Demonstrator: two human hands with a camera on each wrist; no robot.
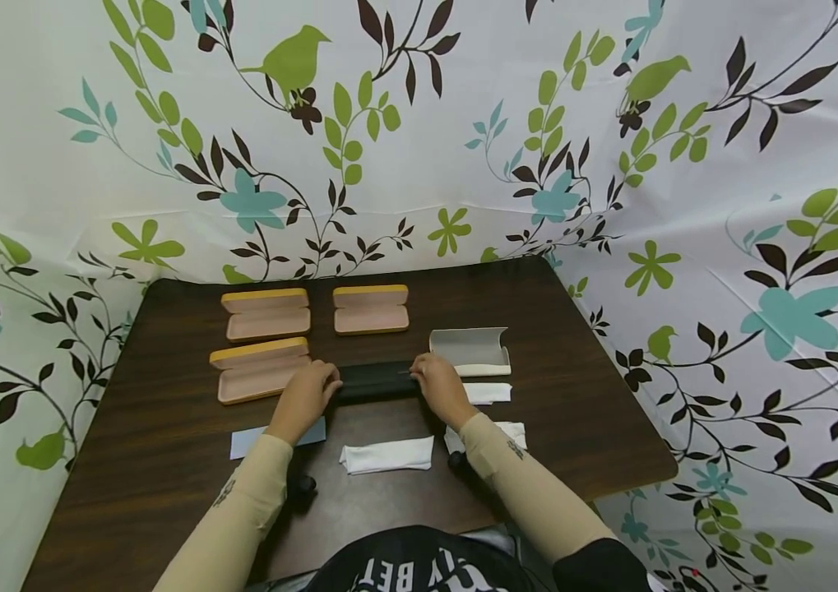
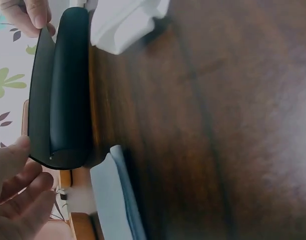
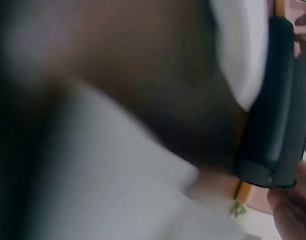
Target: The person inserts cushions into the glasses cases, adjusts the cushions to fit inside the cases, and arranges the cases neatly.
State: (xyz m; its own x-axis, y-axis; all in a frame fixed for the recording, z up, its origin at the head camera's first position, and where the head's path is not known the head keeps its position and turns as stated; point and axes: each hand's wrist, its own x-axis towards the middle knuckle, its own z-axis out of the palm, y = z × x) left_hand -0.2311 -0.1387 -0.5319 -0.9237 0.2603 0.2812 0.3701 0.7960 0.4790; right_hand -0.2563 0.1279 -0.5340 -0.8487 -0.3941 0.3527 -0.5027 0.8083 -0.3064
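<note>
A dark green-black glasses case (image 1: 377, 386) lies across the middle of the table, its lid partly raised. My left hand (image 1: 307, 400) pinches the left end of the lid; in the left wrist view the thumb of that hand (image 2: 15, 187) presses the lid's edge, with the other fingers behind it. The right end of the lid is pinched by my right hand (image 1: 442, 390), whose fingers also show at the case's end in the right wrist view. The inside of the dark case (image 3: 270, 115) is mostly hidden.
Three open yellow-rimmed cases with pinkish lining, one being a case (image 1: 370, 316), stand behind and left. An open whitish case (image 1: 470, 349) is at right. Nearer lie a folded blue cloth (image 1: 244, 444), a white cloth (image 1: 389, 456) and two more white cloths at right.
</note>
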